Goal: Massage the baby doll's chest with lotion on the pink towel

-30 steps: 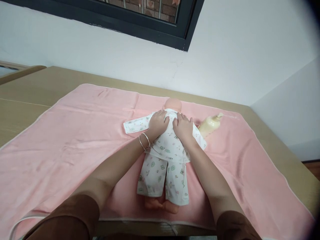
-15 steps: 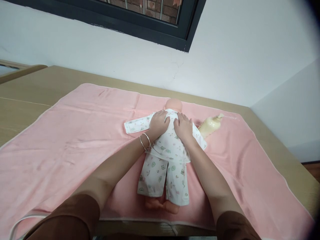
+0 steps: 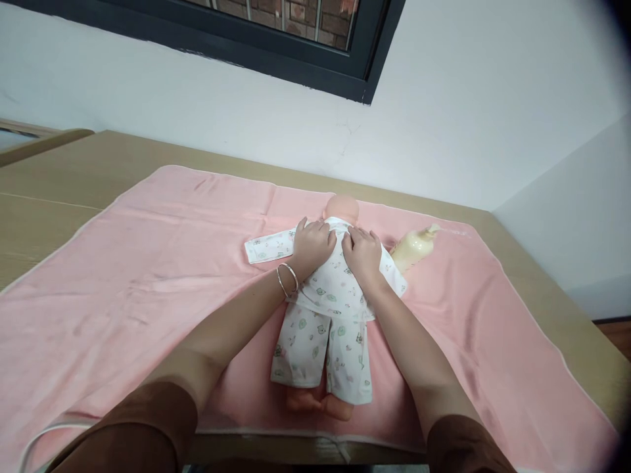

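Note:
A baby doll (image 3: 340,263) lies on a pink blanket with its bald head (image 3: 341,209) away from me and its bare feet (image 3: 320,404) towards me; no face shows. It wears a white printed shirt (image 3: 335,289) and matching trousers (image 3: 298,345). My left hand (image 3: 314,248) rests on the left side of the upper shirt, fingers bent and a little apart. On the right side of the upper shirt lies my right hand (image 3: 363,253), its fingers also slightly bent. Neither hand visibly grips the cloth. A bangle (image 3: 287,279) circles my left wrist.
A pale yellow bottle (image 3: 417,246) lies beside the doll's right-hand sleeve. The pink blanket (image 3: 148,276) covers much of the wooden table (image 3: 133,151). Behind stand a white wall (image 3: 276,125) and a dark-framed window (image 3: 365,72). At lower left a white cord-like loop (image 3: 44,433) shows.
My fingers, flatter on the shirt before, are now more bent, and an outer finger of my left hand is raised. The doll and bottle stay in place.

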Demonstrator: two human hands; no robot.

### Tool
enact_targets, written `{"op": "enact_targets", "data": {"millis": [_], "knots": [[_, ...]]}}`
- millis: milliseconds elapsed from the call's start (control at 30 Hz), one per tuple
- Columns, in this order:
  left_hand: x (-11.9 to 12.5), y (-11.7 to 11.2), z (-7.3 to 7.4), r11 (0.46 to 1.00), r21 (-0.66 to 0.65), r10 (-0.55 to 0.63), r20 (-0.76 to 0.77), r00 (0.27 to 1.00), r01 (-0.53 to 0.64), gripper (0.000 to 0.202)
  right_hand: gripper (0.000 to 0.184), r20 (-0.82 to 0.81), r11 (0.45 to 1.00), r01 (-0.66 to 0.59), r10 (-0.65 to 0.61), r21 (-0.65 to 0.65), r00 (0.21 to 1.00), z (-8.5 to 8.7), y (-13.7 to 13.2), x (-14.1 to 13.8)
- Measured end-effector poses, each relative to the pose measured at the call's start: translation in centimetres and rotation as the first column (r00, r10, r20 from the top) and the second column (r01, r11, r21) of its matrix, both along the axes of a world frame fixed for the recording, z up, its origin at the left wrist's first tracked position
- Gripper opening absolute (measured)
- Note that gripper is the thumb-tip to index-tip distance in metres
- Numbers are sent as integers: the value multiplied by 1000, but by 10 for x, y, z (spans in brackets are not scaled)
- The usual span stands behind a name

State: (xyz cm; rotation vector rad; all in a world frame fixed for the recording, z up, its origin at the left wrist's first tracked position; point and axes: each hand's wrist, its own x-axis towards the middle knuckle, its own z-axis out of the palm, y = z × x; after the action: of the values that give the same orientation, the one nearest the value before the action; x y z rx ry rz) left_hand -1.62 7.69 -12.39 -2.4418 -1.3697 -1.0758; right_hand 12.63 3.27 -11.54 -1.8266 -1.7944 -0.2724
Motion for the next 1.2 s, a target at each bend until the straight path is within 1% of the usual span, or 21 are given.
{"op": "enact_targets", "data": {"millis": [67,133,167,233,300,367,433,500,567,600,700,767,833,933,1000,1067,1133,1200], "knots": [[0,-2,1,1000,12,8,10,1000,-8,31,36,22,994,23,-25,103,999,-4,-2,-2],[0,-2,1,1000,12,10,34,999,-10,31,34,27,987,41,-46,152,999,-6,-4,-4],[0,-2,1,1000,2,10,44,999,-10,31,33,21,987,49,-52,152,998,-7,-4,-4],[0,1,-1,999,-39,3,59,998,0,29,34,1,993,50,-50,105,999,-6,-3,-3],[0,5,-2,996,-82,-34,58,998,38,28,36,-29,999,22,-21,28,999,-4,0,-1],[1,9,-4,991,-101,-82,32,996,85,32,40,-57,999,-18,16,-36,998,-2,3,2],[0,12,-5,989,-98,-114,4,993,114,34,42,-72,997,-45,41,-56,997,-2,5,4],[0,13,-5,989,-72,-126,10,992,126,31,42,-68,997,-76,74,-31,995,-3,5,5],[-1,10,-5,989,-24,-143,37,989,143,28,41,-61,995,-97,99,29,993,-6,3,4],[-1,8,-5,989,3,-149,48,988,149,29,40,-60,993,-96,100,62,993,-7,2,3],[-1,2,-5,990,43,-137,71,988,135,36,38,-77,992,-37,47,119,996,-8,-2,0],[0,0,-5,994,15,-105,97,990,104,34,37,-93,996,4,4,91,996,-7,-3,-2],[1,2,-5,995,-57,-75,122,990,82,30,40,-94,1000,18,-15,21,995,-4,-1,-1],[3,7,-4,979,-178,-83,89,993,98,33,49,-59,995,-38,32,-97,998,0,4,4],[4,8,-3,970,-224,-92,34,995,98,38,52,-25,988,-83,81,-129,996,2,6,7],[5,6,0,973,-220,-71,-9,997,67,39,51,11,989,-95,97,-110,995,2,4,7],[7,-1,3,983,-182,-39,-30,999,33,36,45,36,998,-51,53,-47,998,0,1,5],[7,-8,6,991,-131,-29,-46,999,23,35,40,43,999,10,-11,32,999,-3,-3,3]]}}
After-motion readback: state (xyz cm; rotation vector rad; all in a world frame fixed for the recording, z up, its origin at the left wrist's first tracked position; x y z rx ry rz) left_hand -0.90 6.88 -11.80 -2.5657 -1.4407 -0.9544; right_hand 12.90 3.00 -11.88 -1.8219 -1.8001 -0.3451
